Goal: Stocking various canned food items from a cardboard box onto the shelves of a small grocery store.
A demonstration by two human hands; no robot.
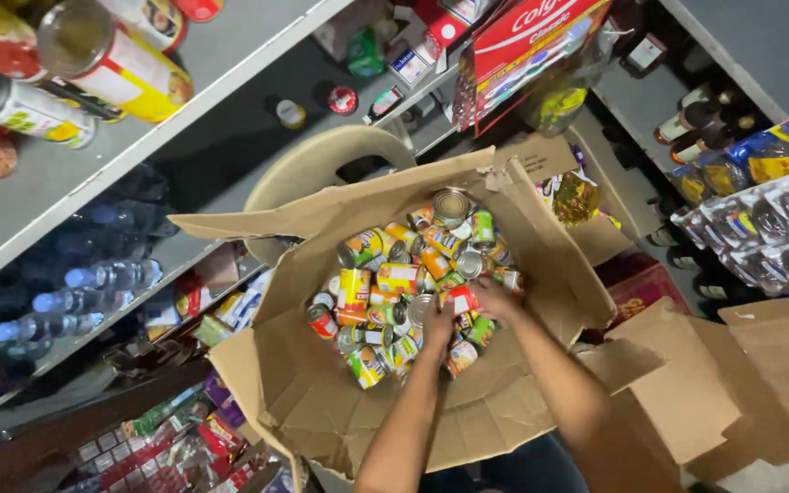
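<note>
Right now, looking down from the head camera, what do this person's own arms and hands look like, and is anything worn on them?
Both forearms are bare up to the frame's lower edge: no sleeves, gloves or watch show. The left hand and right hand are bare too, with no rings or markings that I can make out; the fingers are too small and blurred to tell more. Dark trousers show below, between the arms.

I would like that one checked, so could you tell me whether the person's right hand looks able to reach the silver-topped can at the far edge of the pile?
Probably yes: the right hand is already inside the open cardboard box, and nothing covers the silver-topped can.
</note>
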